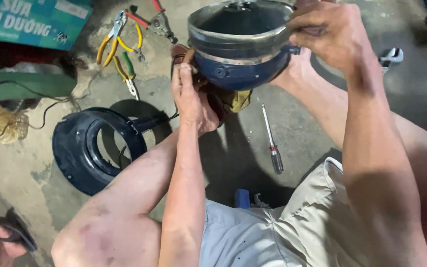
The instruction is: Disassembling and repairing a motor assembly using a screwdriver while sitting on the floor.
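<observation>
- The left hand [192, 96] gripped the underside of a round blue housing [240, 54] raised above the concrete floor [21, 168].
- The right hand [324, 34] pinched its metal rim.
- A blue ring-shaped cover [82, 151], pliers [112, 42] and a screwdriver [273, 143] lay on the floor.

Dark blue round bowl-shaped housing [240, 62] with a metal rim band, held up at top centre of the frame, open side tilted up. Dark hollow interior is seen. A small round knob is set on its near side.
</observation>
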